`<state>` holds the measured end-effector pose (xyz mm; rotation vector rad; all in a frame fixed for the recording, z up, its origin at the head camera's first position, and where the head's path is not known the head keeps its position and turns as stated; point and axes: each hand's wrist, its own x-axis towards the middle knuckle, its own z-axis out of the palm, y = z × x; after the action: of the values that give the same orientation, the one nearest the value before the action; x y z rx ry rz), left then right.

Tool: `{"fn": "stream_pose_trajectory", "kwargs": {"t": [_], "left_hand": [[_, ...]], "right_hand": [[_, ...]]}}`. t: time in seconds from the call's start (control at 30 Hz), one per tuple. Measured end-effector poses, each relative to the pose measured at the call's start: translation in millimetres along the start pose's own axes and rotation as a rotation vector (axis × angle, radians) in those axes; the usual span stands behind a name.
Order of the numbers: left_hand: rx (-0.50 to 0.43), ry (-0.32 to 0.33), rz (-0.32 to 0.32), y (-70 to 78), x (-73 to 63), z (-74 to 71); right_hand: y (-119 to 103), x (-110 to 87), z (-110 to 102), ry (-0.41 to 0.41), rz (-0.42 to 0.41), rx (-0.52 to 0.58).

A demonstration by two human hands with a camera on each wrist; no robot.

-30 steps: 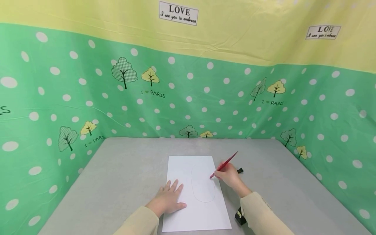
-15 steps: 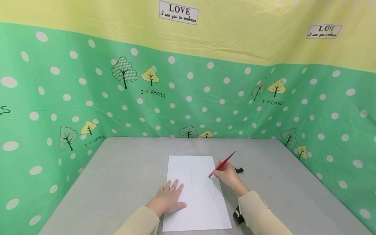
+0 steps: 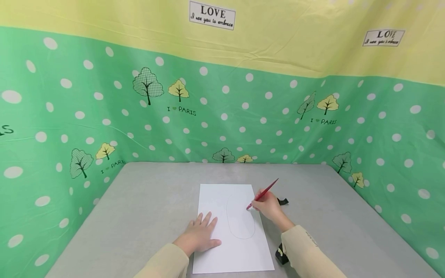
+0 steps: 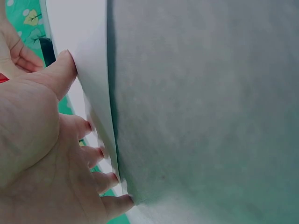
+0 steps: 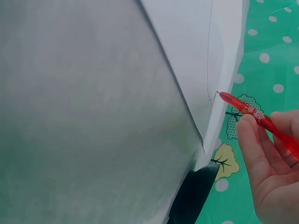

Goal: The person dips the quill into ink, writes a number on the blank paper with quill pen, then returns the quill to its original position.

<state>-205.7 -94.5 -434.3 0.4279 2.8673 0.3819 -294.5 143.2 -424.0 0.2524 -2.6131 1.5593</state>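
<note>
A sheet of white paper lies on the grey table, with a thin, dark, rounded line drawn on its right half. My left hand rests on the paper's left side, fingers spread and straight. In the right wrist view, a red pen with small cartoon figures is pinched between the thumb and fingers of my right hand. Its tip touches the paper where the line ends. From the head, the right hand sits over the paper's right edge, the pen slanting up to the right.
A black object stands beside the right sleeve, partly hidden by it. Behind the right hand, a small black piece shows. A green and yellow printed cloth surrounds the grey table at the back and sides.
The right hand and pen have shifted slightly left and up, with the pen tip moving a little inward on the paper. The left hand and the sheet stay put.
</note>
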Motion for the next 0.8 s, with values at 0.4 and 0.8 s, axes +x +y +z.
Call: {"fn": "stream_pose_trajectory", "kwargs": {"t": [0.4,0.8], "left_hand": [[0.000,0.002,0.006,1.0,-0.1,-1.9],[-0.012,0.001,0.004,1.6,-2.1,-1.1]], "right_hand": [[-4.9,2.1,3.9,-0.001,0.007,-0.005],[-9.0,2.0,10.5,0.004,-0.004,-0.058]]}}
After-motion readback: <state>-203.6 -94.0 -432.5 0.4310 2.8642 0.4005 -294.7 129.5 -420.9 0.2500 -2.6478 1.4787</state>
